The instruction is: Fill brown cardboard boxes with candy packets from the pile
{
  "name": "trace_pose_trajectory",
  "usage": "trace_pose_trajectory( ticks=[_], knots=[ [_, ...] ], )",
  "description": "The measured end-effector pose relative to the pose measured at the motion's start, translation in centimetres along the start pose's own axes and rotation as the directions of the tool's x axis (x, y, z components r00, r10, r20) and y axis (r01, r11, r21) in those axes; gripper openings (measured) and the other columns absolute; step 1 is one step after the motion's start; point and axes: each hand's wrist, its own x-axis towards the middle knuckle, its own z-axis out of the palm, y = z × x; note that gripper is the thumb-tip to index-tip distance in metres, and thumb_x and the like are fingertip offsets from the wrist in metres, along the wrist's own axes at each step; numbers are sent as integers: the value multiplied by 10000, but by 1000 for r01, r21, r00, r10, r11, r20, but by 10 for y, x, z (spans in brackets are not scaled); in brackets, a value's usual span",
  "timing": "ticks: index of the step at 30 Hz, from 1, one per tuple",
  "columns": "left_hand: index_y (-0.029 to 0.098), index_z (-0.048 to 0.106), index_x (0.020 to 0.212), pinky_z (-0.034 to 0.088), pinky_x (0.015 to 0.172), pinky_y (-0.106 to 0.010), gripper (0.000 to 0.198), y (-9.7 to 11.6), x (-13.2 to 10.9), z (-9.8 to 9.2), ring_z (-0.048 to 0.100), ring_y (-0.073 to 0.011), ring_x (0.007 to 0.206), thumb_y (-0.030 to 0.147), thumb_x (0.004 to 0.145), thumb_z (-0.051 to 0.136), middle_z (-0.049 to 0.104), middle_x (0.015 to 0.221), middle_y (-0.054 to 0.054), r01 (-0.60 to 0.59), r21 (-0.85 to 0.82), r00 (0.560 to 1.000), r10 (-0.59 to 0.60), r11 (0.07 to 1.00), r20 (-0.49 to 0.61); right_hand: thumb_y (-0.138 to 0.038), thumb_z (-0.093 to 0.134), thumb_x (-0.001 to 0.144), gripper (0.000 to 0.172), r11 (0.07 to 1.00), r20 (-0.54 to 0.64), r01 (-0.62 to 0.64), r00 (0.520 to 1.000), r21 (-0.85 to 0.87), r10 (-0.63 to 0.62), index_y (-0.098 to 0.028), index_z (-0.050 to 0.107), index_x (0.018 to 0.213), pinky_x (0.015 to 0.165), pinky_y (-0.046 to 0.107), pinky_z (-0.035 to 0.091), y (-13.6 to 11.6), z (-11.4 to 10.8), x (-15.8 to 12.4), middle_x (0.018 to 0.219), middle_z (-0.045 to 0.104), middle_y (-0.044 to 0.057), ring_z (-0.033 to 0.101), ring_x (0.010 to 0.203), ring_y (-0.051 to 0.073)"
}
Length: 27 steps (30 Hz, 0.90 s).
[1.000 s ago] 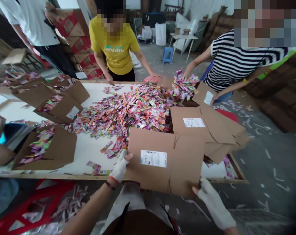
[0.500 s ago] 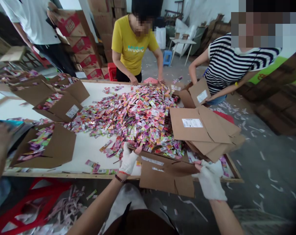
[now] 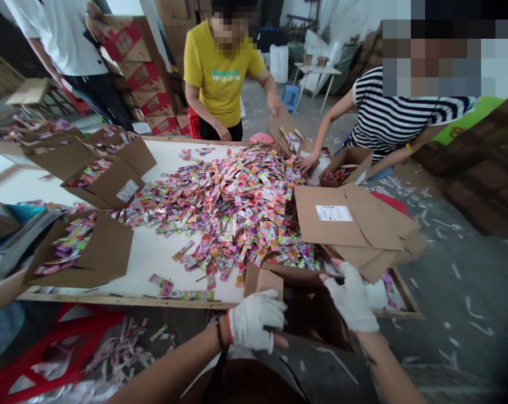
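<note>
Head view: a brown corrugated cardboard box, flaps loose and mouth open, hangs at the near edge of the white table, just beside a heap of glossy, colourful sachets. The left hand, in a white knit glove, clenches its near flap; the gloved right hand grasps its far rim.

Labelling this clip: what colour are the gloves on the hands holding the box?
White, on the left hand and right hand, both on the brown box; head view.
</note>
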Motion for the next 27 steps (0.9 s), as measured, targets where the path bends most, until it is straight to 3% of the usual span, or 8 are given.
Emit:
trace_pose_trajectory(
  ticks=[4,6,10,14,16,19,23,27],
  knots=[
    [189,624,647,411,894,-305,391,-4,5,-10,578,-163,738,448,898,474,629,645,-21,159,53,981,-163,986,107,-465,490,821,392,989,-144,139,979,-44,-144,-150,584,1035,976,535,392,13,-31,-25,1075,590,165,520,1097,326],
    [191,646,690,437,830,-267,357,-7,9,-10,583,-152,755,408,906,463,624,654,-14,242,32,969,-243,970,43,-424,350,908,391,989,101,91,990,117,-103,-185,613,1073,976,494,429,16,-52,-50,1109,621,140,555,1103,292],
    [167,656,1007,488,736,-271,230,-15,19,7,615,-169,823,209,835,508,663,927,-71,419,138,856,-340,897,-390,-449,473,859,422,988,545,-66,838,140,-21,-196,624,1162,940,440,493,22,-49,-88,1128,658,123,609,1053,274],
    [163,512,1300,380,990,-518,531,-14,32,18,491,-306,1182,86,775,514,541,1249,-176,418,585,831,-33,695,-555,-503,587,788,543,996,1,-7,1000,-94,7,-136,566,1187,940,520,471,29,-7,-91,1129,621,180,571,1070,330],
    [145,475,1329,293,1046,-570,555,-10,36,14,435,-320,1242,102,778,529,536,1261,-172,354,659,878,8,664,-479,-577,628,744,810,979,-241,-32,970,-199,-17,-71,419,1340,980,588,408,29,6,-90,1271,502,253,464,1193,399],
    [167,553,1224,347,992,-502,407,-6,34,7,522,-260,1074,226,821,547,618,1060,-98,273,644,938,-50,715,-343,-562,624,779,967,970,-300,-3,951,-243,-72,-85,151,1475,1016,609,351,25,7,-95,1433,294,279,303,1320,422],
    [178,635,972,392,900,-442,240,-5,22,12,513,-223,892,344,808,577,593,918,-57,200,617,977,-111,761,-181,-322,587,872,375,853,35,374,921,-363,-389,-262,548,1240,1026,572,311,13,-6,-96,1434,368,135,305,1321,388],
    [183,614,993,370,924,-447,255,-6,20,18,479,-238,955,364,820,565,563,1014,-65,237,614,971,-199,753,-132,-263,632,836,54,853,365,351,907,-386,-208,-221,648,866,813,382,415,-12,-4,-73,943,619,52,542,918,243]
  ],
)
